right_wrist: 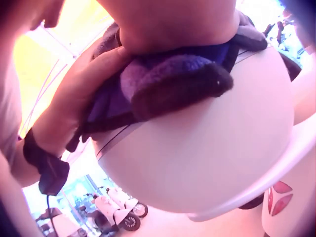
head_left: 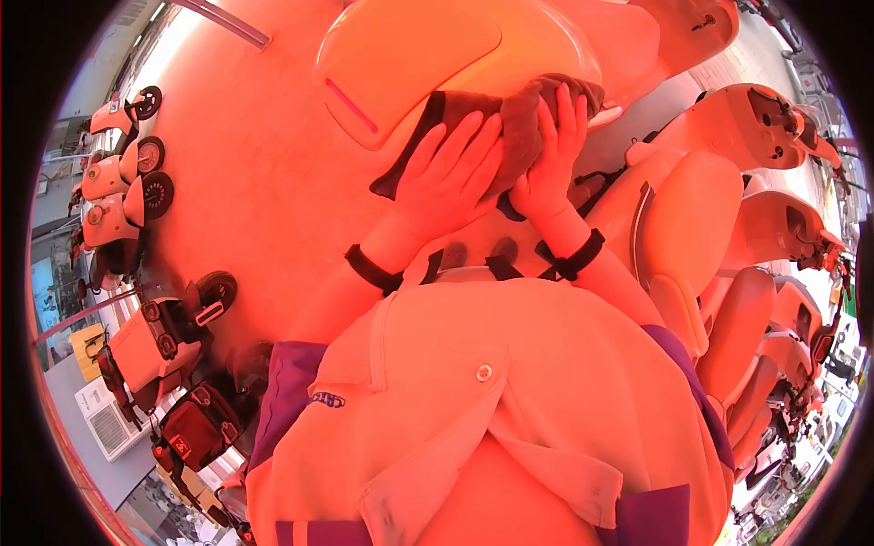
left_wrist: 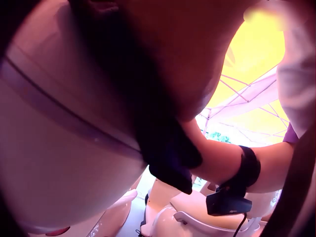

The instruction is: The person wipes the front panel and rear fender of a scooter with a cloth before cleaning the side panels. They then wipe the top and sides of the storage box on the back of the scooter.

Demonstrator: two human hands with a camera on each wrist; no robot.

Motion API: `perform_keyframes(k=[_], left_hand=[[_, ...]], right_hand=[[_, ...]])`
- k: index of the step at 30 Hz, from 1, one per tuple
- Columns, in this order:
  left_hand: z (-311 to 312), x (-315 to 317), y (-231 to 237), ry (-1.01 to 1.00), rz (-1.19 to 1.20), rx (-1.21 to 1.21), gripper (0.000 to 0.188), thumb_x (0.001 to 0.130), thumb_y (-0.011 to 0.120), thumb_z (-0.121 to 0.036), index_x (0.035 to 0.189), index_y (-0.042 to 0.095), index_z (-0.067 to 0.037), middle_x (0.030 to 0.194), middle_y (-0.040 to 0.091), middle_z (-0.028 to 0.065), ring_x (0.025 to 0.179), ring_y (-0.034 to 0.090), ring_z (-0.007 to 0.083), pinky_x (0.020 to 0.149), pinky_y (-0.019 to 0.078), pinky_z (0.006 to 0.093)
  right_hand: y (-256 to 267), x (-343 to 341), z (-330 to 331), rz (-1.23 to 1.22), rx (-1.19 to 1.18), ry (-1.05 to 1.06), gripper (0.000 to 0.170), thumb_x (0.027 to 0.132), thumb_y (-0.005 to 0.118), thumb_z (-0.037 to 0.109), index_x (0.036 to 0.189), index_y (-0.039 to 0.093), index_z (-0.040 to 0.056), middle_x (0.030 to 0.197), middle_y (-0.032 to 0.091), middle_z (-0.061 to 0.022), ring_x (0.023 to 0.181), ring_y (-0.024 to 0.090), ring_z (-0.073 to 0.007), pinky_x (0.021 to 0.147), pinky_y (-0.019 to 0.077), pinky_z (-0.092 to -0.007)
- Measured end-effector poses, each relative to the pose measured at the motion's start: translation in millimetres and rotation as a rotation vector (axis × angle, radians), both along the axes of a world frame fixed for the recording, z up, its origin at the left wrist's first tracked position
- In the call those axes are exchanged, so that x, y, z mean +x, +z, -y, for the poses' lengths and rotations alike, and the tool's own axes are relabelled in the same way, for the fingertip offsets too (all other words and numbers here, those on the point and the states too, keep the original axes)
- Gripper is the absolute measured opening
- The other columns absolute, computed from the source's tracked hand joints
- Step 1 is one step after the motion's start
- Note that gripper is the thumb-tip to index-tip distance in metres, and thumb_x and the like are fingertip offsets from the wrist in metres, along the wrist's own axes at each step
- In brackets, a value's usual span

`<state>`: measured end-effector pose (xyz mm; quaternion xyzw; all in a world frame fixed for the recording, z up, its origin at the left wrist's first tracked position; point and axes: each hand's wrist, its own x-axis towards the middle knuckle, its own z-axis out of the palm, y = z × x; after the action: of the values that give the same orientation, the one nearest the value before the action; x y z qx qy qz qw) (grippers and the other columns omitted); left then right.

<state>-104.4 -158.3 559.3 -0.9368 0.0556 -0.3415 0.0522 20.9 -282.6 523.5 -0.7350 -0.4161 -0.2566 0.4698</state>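
A dark cloth (head_left: 519, 127) with a darker border lies over the near edge of a smooth, rounded shell (head_left: 401, 55) that looks like a scooter's top box. My left hand (head_left: 451, 173) rests flat on the cloth, fingers spread and straight. Beside it, my right hand (head_left: 557, 136) presses the bunched right part of the cloth with extended fingers, the thumb set apart. In the right wrist view, a fold of the cloth (right_wrist: 182, 91) bulges under the palm against the pale shell (right_wrist: 207, 153). The left wrist view shows a dark cloth edge (left_wrist: 168, 148) hanging beside the curved shell (left_wrist: 74, 163).
Parked scooters (head_left: 696, 209) stand close together on the right. More scooters (head_left: 118, 209) line the left side, with a red bag (head_left: 198, 423) lower down. A post (head_left: 223, 23) reaches the floor (head_left: 264, 136) at the upper left. Overhead is a yellow canopy (left_wrist: 256, 49).
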Motion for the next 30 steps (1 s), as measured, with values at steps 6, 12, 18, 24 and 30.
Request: perform_keyframes(k=[6,12,18,24,30], left_hand=[[-73.5,-70.3,-87.1,-0.011,0.088,-0.238,0.071,0.082,0.071,-0.041,0.138,0.049,-0.004,0.145,0.047,0.0172,0.132,0.048,0.0432,0.112,0.0304,0.0601],[-61.1,-82.0,-46.2,-0.021,-0.11,-0.289,0.063,0.088,0.063,-0.04,0.134,0.053,0.002,0.138,0.052,0.0235,0.132,0.046,0.0471,0.111,0.0297,0.0613],[-33.7,-21.1,17.4,-0.136,-0.094,-0.235,0.06,0.087,0.062,-0.042,0.127,0.058,0.003,0.131,0.059,0.0213,0.131,0.05,0.042,0.112,0.0322,0.0558],[19.4,59.5,49.5,0.128,-0.173,-0.06,0.063,0.085,0.064,-0.043,0.127,0.057,0.003,0.137,0.055,0.0197,0.136,0.047,0.036,0.111,0.0341,0.0534],[60.0,106.6,36.4,0.217,-0.24,0.096,0.07,0.088,0.064,-0.043,0.139,0.046,0.0,0.15,0.043,0.0185,0.139,0.039,0.0375,0.112,0.0322,0.0548]], right_hand=[[30.1,-67.3,-41.6,0.415,-0.355,0.16,0.049,0.081,0.062,0.031,0.127,0.065,0.0176,0.142,0.055,-0.0014,0.136,0.046,-0.0209,0.114,0.0256,-0.0518],[38.9,-42.6,-41.1,0.492,-0.325,0.257,0.042,0.077,0.063,0.03,0.118,0.068,0.0181,0.135,0.061,0.0006,0.126,0.056,-0.0192,0.111,0.034,-0.0439],[51.9,21.2,-16.6,0.259,-0.193,0.229,0.05,0.067,0.071,0.032,0.115,0.068,0.0162,0.133,0.062,-0.0007,0.126,0.056,-0.0225,0.109,0.0375,-0.0466],[38.4,86.0,-2.2,0.118,-0.066,0.16,0.046,0.082,0.06,0.034,0.121,0.065,0.0098,0.134,0.062,-0.0083,0.128,0.055,-0.0322,0.107,0.0383,-0.0508],[-7.9,126.8,12.5,-0.255,0.21,0.166,0.05,0.083,0.064,0.037,0.128,0.061,0.0127,0.14,0.055,-0.0114,0.13,0.05,-0.0352,0.11,0.0376,-0.0462]])
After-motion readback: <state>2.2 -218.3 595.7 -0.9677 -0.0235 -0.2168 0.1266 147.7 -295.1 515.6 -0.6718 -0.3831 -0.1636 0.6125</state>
